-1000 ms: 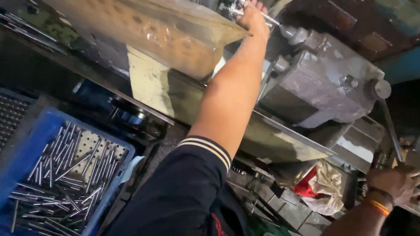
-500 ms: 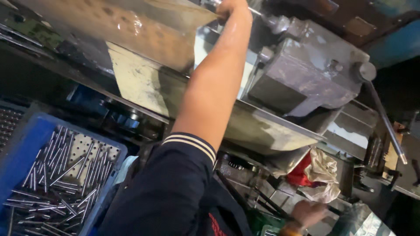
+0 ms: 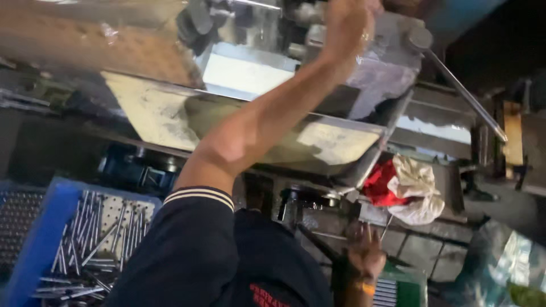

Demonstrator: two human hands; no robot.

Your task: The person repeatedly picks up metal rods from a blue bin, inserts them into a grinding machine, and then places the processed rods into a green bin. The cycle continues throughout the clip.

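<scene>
We see the left hand (image 3: 348,25) stretched far up onto the grey machine (image 3: 364,68), fingers curled closed on a part we can't make out (too blurred), the forearm crossing in front of the shiny metal tray (image 3: 318,142). Low on the right, the right hand (image 3: 365,250) hangs open, fingers spread, near the red and white rags (image 3: 406,187). A blue crate (image 3: 40,239) of metal rods (image 3: 91,244) sits near left, and a long lever (image 3: 463,94) slants far right.

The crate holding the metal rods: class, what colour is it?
Blue. The crate shows at lower left in the head view, its only view.
</scene>
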